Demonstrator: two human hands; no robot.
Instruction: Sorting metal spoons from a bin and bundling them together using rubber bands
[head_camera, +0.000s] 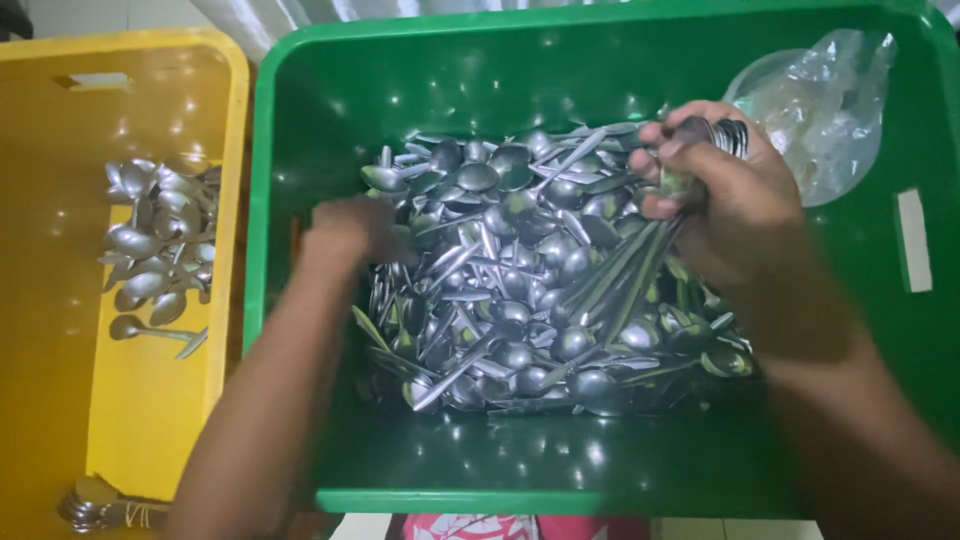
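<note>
A green plastic crate holds a heap of several loose steel spoons. My right hand is closed around a bundle of spoons, bowls up by my fingers, handles fanning down and left over the heap. My left hand reaches into the left side of the heap; it is blurred, and its fingers press among the spoons. Whether it grips one I cannot tell.
A yellow crate stands to the left with a smaller pile of spoons and a tied bundle in its near corner. A crumpled clear plastic bag lies in the green crate's far right corner.
</note>
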